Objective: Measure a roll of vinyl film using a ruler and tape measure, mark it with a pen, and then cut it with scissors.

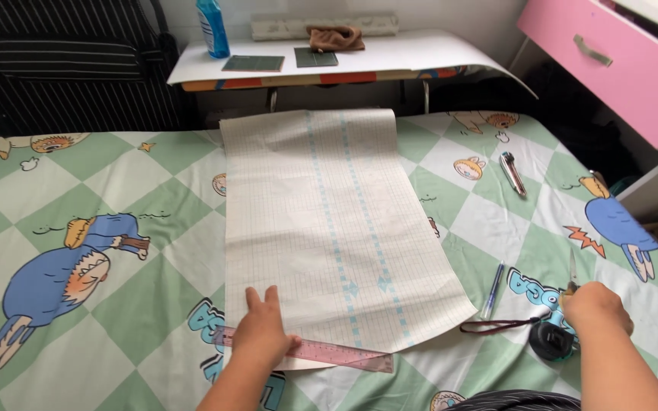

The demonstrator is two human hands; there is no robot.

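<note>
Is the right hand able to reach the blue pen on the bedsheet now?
Probably yes. The right hand rests near the black tape measure, and the blue pen lies just to its left on the bedsheet, with nothing between them.

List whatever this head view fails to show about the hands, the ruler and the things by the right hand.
- Right hand: covers whatever it grips; only a thin tip shows above it.
- Pink ruler: its middle lies under the left hand; markings too small.
- Black round object: partly behind the right hand, kind unclear.
- Gridded sheet: far end curls out of sight.
</note>
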